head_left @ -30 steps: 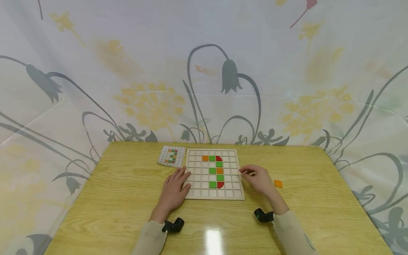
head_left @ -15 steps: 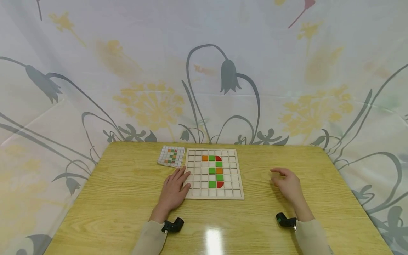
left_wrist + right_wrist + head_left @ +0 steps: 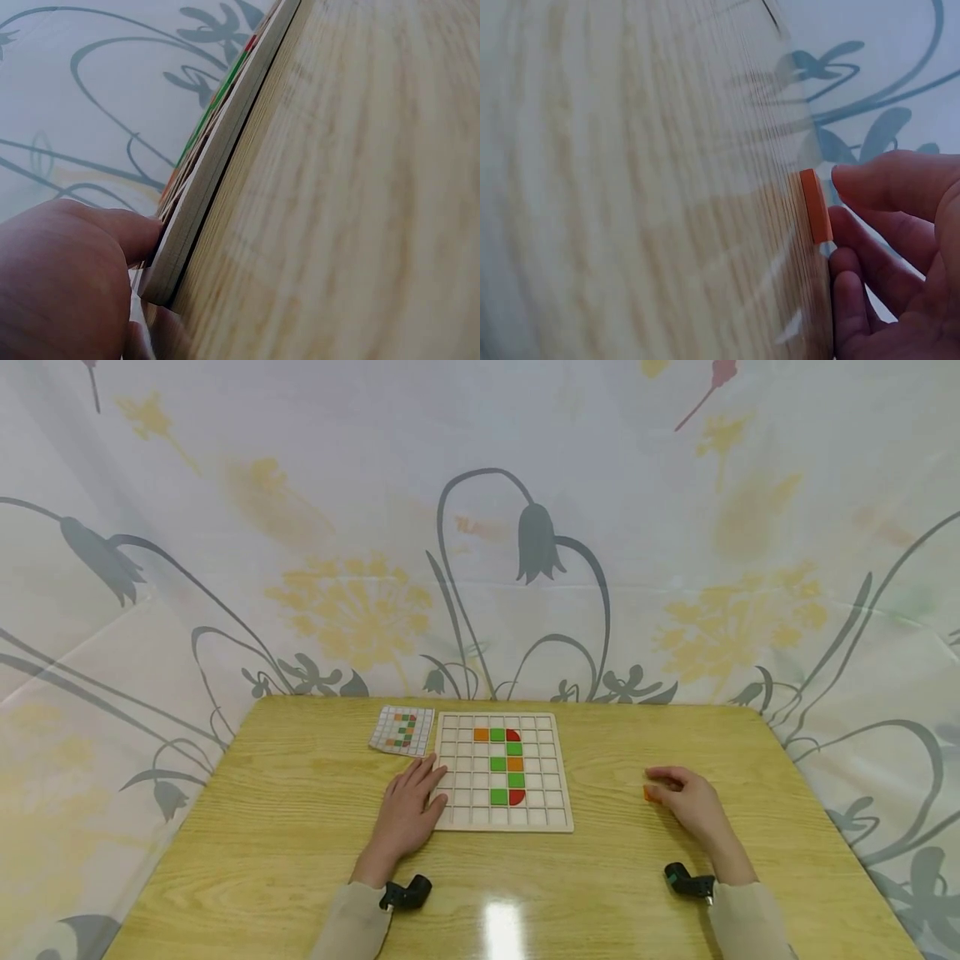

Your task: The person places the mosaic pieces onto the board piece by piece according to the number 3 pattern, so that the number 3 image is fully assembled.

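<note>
A square wooden grid board (image 3: 565, 817) lies on the table in the head view. Orange, green and red pieces sit in some of its cells. My left hand (image 3: 407, 806) rests along the board's left edge with fingers extended; in the left wrist view, the thumb (image 3: 135, 231) touches that edge. To the right of the board, my right hand (image 3: 690, 802) is over a loose orange tile (image 3: 647, 793), partly hiding it. The right wrist view shows this tile (image 3: 816, 206) flat on the table, with bent fingers close around it and a small gap at the thumb (image 3: 855, 182).
A small printed card (image 3: 382, 739) with a coloured grid pattern lies left of the board's upper corner. The wooden table (image 3: 525, 877) ends at a flower-printed cloth (image 3: 337, 527) behind and at the sides. A black wrist device is on each forearm.
My right hand has moved right, away from the board's right edge, and down to the loose orange tile. My left hand and the board have stayed in place.
</note>
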### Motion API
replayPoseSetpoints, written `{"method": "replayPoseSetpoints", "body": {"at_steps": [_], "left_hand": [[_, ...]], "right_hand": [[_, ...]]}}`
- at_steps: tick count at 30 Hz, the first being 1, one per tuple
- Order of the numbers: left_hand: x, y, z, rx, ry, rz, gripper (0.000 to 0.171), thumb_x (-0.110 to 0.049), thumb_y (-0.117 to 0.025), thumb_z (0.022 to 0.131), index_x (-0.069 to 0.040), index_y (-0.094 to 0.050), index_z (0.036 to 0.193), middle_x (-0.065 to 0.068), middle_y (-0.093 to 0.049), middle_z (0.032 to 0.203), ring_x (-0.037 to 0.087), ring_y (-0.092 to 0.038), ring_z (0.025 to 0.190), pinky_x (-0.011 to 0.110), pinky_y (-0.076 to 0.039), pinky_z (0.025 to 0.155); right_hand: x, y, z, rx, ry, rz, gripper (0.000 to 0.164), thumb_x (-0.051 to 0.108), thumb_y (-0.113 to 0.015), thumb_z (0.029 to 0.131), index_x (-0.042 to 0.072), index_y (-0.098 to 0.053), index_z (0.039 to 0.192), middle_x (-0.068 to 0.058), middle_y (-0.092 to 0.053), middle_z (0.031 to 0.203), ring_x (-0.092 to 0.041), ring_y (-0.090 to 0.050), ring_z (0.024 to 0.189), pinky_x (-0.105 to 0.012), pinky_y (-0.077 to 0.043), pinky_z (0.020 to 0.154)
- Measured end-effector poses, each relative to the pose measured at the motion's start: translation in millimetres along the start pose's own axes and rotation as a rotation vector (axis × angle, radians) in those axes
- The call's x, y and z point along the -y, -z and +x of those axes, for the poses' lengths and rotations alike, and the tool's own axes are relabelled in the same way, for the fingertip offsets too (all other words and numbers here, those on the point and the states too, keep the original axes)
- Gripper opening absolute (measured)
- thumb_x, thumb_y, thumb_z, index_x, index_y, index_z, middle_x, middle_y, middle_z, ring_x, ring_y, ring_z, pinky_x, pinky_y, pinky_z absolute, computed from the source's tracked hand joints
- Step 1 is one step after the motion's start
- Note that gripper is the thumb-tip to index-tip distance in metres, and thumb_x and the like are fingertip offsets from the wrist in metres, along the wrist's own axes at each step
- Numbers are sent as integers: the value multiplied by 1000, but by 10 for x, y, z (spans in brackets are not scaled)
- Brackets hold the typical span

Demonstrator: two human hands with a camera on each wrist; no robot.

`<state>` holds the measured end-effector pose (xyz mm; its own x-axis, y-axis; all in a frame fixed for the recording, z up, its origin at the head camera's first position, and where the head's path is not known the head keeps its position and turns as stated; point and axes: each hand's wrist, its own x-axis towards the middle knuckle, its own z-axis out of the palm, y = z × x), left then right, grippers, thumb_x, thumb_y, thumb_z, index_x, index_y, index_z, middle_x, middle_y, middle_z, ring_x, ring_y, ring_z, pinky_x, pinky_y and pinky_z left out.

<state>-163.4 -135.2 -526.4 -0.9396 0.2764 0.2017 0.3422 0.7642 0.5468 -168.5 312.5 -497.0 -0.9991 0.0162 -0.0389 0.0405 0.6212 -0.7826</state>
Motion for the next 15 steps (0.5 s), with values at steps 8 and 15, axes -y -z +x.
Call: {"method": "replayPoseSetpoints", "body": {"at_steps": [8,15], "left_hand": [[7,-13,7,-5,-5,-4,47,-23,-55,102,-8,-52,146,12,-36,158,36,-25,147,61,-20,114],[15,-23,9,-4,0,-2,47,-24,-55,102,-8,-52,146,11,-36,158,35,-25,147,60,-19,115]], "right_hand": [[-5,25,-44,29,41,-34,42,21,-71,95,-4,-64,128,-23,-64,123,-36,-62,107,-32,-51,83],[-15,-23,-29,19,72,-65,34,15,-71,94,-4,-67,122,-25,-60,125,-43,-57,114,-53,-47,94]]}}
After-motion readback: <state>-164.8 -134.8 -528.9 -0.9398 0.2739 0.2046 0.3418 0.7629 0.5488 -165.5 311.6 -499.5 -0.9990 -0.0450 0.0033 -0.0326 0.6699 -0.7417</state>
